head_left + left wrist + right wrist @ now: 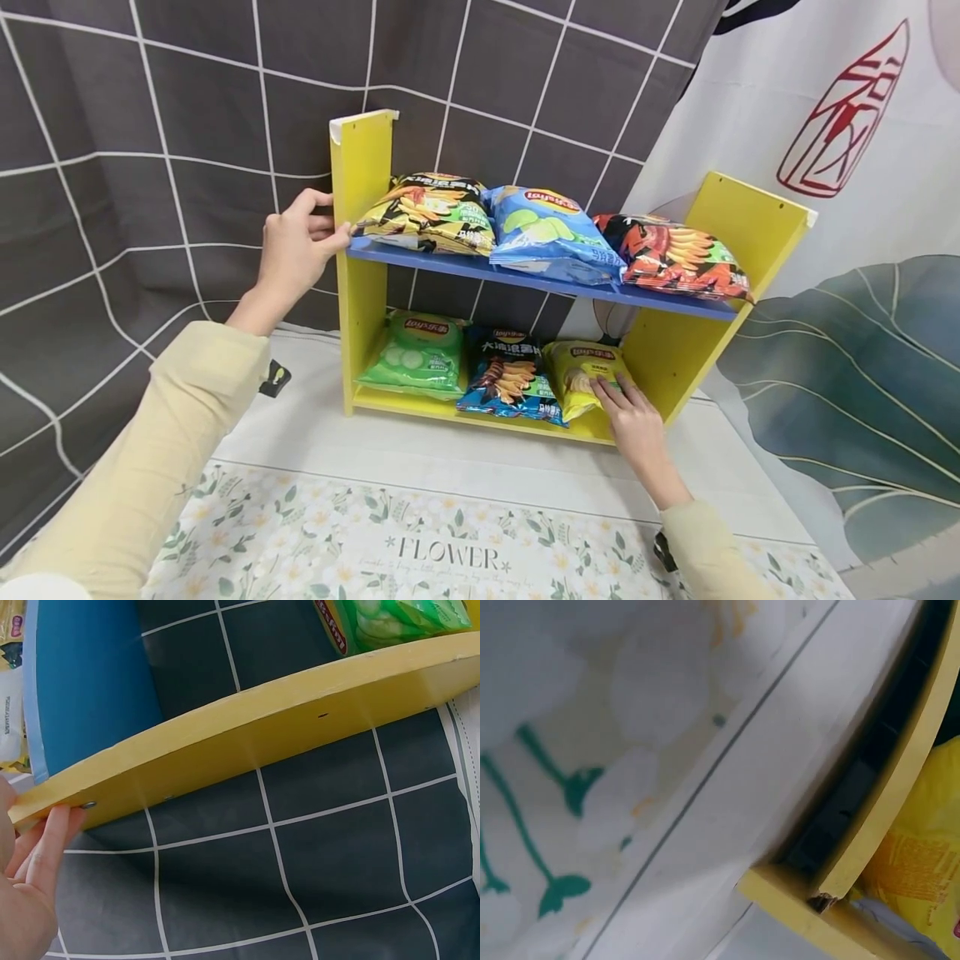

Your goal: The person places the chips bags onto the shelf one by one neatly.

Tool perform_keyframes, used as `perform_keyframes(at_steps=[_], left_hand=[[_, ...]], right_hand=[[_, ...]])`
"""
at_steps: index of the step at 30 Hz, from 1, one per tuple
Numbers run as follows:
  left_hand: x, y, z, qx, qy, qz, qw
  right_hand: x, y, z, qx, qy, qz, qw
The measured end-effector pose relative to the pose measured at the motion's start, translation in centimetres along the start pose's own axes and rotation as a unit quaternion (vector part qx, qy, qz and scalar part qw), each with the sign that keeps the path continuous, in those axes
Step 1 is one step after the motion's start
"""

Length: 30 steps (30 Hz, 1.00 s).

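A small yellow shelf (362,308) with a blue middle board (450,264) stands upright on the table. My left hand (291,246) grips its left side panel (247,724), fingers on the outer face and thumb at the front edge. On the lower level, my right hand (636,425) touches a yellow chip bag (581,375) with its fingers extended. Beside that bag lie a dark blue chip bag (512,375) and a green chip bag (420,354). The upper board bears a black-and-gold chip bag (435,212), a light blue chip bag (551,233) and a red-and-black chip bag (675,258). The right wrist view does not show the right hand.
A dark curtain with white grid lines (202,108) hangs behind the shelf. Patterned white cloth (840,250) hangs at the right. A flowered mat (450,517) covers the table's front part. A small black object (275,377) lies left of the shelf.
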<state>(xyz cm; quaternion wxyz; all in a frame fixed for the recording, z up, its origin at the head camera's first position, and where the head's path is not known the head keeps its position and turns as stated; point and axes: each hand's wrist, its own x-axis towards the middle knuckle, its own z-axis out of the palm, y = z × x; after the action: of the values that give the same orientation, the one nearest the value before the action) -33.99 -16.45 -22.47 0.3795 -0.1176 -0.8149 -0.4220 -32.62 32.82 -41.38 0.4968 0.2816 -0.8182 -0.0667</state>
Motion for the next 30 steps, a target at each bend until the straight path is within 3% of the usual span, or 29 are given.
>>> perform_keyframes(at_steps=[15, 23, 30], left_hand=[[0.1, -0.2, 0.1, 0.006, 0.006, 0.002, 1.0000], [-0.3, -0.4, -0.2, -0.005, -0.001, -0.017, 0.9998], [-2.2, -0.3, 0.7, 0.025, 0.017, 0.003, 0.9995]], right_hand=[[-1.5, 0.3, -0.1, 0.039, -0.045, 0.028, 0.998], [-1.3, -0.9, -1.2, 0.046, -0.120, 0.077, 0.989], [0.0, -2.5, -3.0, 0.062, -0.125, 0.112, 0.984]])
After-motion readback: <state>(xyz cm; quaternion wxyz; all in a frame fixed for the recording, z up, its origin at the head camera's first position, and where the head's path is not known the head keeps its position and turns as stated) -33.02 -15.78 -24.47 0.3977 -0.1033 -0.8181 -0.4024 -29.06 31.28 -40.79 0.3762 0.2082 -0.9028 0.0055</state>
